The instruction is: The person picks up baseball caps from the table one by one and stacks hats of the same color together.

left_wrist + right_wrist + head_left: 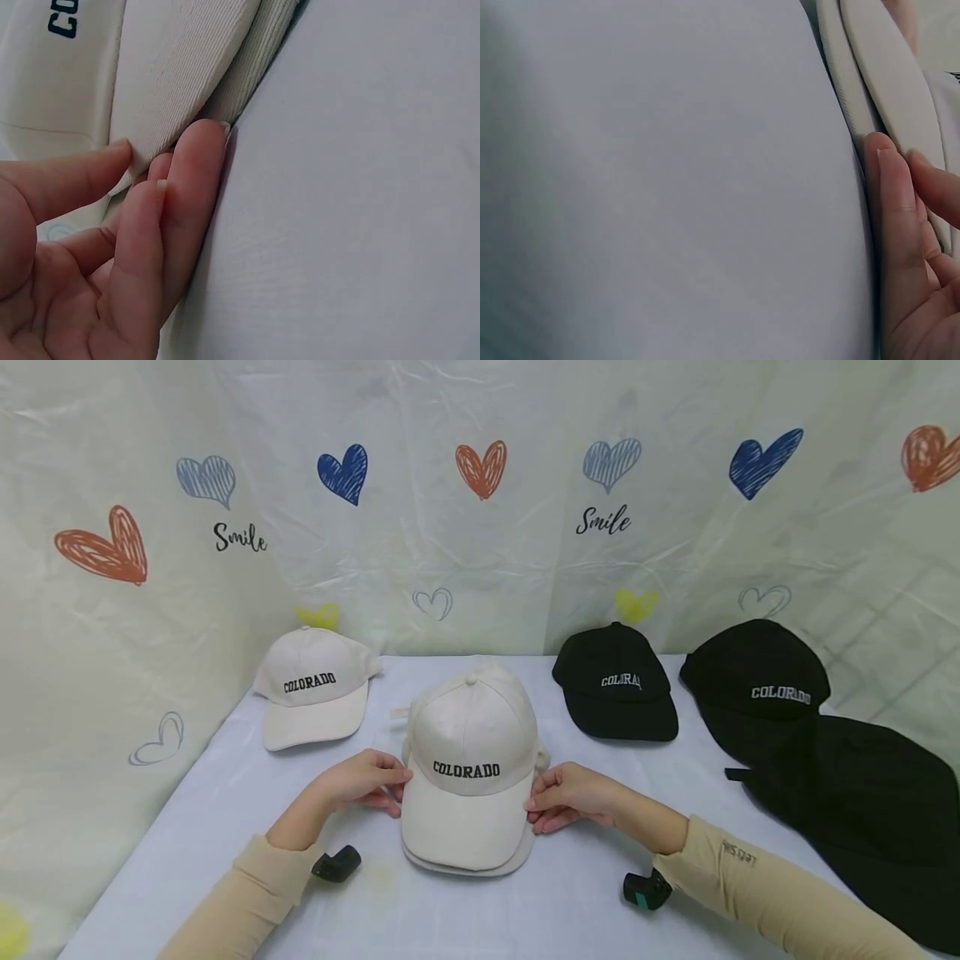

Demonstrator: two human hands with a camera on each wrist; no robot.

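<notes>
A cream baseball cap (467, 818) with COLORADO in dark letters sits over another cream cap (517, 860), whose brim edge peeks out below and to the right. My left hand (372, 782) pinches the upper brim's left corner, thumb on top and fingers beneath. On the other side, my right hand (570, 797) pinches the same brim's right edge. In the left wrist view the upper brim (180, 67) stands slightly apart from the lower brim (262, 60), with fingertips at the gap. The right wrist view shows both brims side by side, fingertips at their edges.
A third cream cap (311, 689) lies at the back left. Black caps stand at the back right, one (615, 685) alone and another (757, 672) beside a large black cap-like piece (877, 810). A white cloth covers the table (585, 918); a heart-printed curtain (420, 543) hangs behind.
</notes>
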